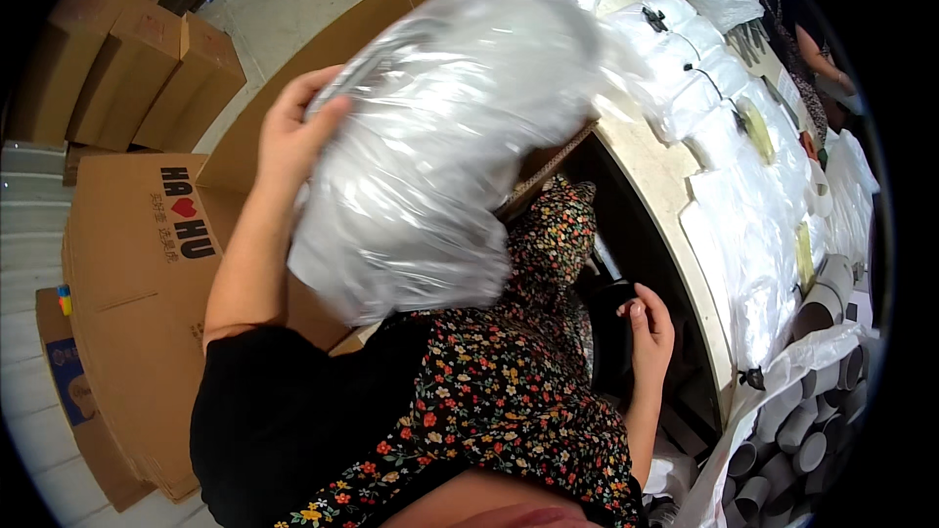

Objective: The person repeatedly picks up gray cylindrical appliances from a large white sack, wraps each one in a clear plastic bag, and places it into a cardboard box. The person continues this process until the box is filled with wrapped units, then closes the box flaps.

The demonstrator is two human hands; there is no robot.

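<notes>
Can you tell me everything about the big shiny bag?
The shiny bag is large, bulging and crinkly. It looks like thin, see-through plastic, silvery grey with bright white glints and many wrinkles. Its upper part is blurred, and I can't tell what's inside. The person's left hand grips its left edge, thumb on the near side. The bag slants across the picture in front of an open cardboard box; whether they touch isn't clear.
</notes>
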